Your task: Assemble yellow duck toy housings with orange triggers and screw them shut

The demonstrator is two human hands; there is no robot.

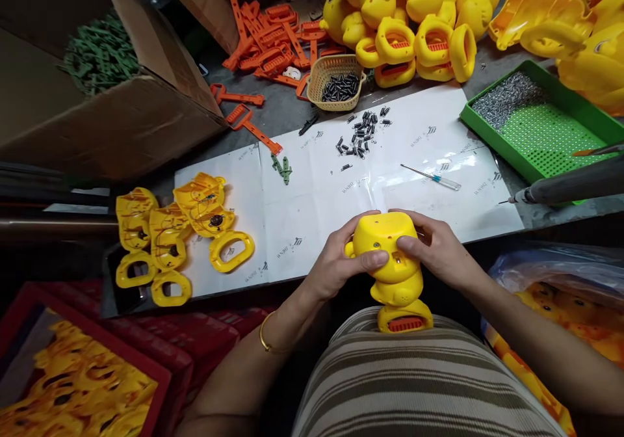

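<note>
A yellow plastic toy [397, 274] with a ring-shaped handle and an orange ribbed insert is held upright near the table's front edge, its handle end against the striped shirt. My left hand [341, 258] grips its left side, thumb across the front. On the other side my right hand [433, 245] holds it, thumb on the front near a small square opening. Beyond the toy, a screwdriver [431, 177] with a clear blue handle lies on the white sheet [312, 209]. Black springs [363, 131] are scattered farther back, and small green parts [281, 169] lie left of them.
Yellow half shells [199, 199] lie at left. Behind are a cardboard box [112, 118], orange parts [273, 40], a basket [336, 79] and yellow toys [424, 1]. A green tray [565, 125] of small metal pieces and a dark power tool [575, 183] are at right.
</note>
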